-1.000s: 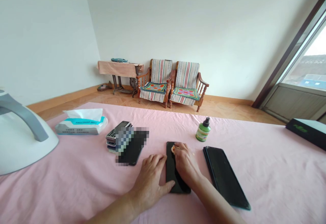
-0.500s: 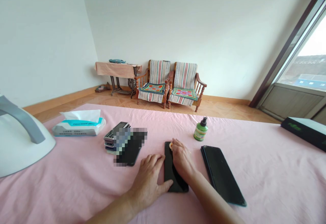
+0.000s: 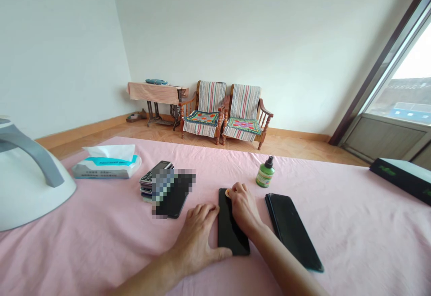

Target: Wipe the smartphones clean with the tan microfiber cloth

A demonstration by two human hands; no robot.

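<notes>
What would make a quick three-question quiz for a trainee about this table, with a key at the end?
1. Which hand has its fingers on the small pale thing at the far end of the middle phone?
2. True or false: the green bottle stands upright.
3. Fill in: in the picture, the tissue pack is to the ____ of the phone stack.

Key: 1. Right hand. 2. True. 3. Left.

Left grip (image 3: 197, 233) spread, thumb (image 3: 220, 254) extended, right grip (image 3: 244, 208) bunched, fingers (image 3: 238, 189) curled, forearms (image 3: 279, 258) slanting inward
</notes>
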